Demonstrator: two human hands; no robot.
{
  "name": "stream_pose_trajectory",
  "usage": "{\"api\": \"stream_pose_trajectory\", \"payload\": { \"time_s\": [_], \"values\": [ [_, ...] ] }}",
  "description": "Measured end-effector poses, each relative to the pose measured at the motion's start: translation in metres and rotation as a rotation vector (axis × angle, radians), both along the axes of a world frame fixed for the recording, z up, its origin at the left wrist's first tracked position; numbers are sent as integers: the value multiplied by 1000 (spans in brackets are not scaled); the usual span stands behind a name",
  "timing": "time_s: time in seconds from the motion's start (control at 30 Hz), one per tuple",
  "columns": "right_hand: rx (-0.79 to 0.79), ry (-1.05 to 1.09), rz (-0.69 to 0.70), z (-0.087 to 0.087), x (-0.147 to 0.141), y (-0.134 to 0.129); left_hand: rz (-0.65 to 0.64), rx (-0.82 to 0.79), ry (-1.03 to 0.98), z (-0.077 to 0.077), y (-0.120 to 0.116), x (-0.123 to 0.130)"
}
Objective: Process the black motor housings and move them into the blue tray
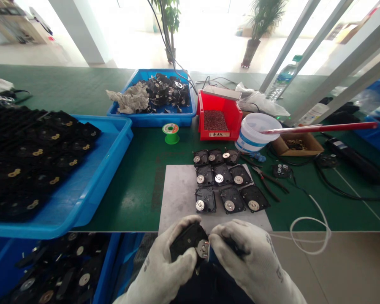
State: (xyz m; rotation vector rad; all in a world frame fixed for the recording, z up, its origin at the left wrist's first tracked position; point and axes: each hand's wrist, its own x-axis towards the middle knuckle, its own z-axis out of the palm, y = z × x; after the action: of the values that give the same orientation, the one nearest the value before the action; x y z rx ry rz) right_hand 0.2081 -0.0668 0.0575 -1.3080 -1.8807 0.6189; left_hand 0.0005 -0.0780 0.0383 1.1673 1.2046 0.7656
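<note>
My left hand point(167, 261), in a white glove, is closed around a black part point(188, 240) with a round silver disc point(202, 249) at its right edge. Just right of it, my right hand point(245, 257), also gloved, has its fingers curled around something dark that is mostly hidden, with the fingertips close to the disc. Beyond my hands, several black housings point(205, 199) with silver discs lie in three rows, mostly on a grey sheet point(177, 194).
Left stands a blue tray point(110, 169) of black parts, with another bin below. Behind are a blue bin point(190, 114), red bin point(220, 135), green spool point(171, 135) and white bucket point(253, 135). Pliers point(267, 183), a white tube point(326, 232) and a cardboard box point(310, 147) lie right.
</note>
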Motion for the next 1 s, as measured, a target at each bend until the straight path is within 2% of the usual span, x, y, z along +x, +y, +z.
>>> {"api": "stream_pose_trajectory", "payload": {
  "time_s": [0.5,0.8,1.0],
  "values": [
    [31,-72,28,1,0,2,-22,-18,26,5,3,2],
    [45,-119,40,-1,0,2,-38,38,76,-2,2,-1],
    [-55,-30,37,1,-1,1,-11,2,38,6,4,0]
  ]
}}
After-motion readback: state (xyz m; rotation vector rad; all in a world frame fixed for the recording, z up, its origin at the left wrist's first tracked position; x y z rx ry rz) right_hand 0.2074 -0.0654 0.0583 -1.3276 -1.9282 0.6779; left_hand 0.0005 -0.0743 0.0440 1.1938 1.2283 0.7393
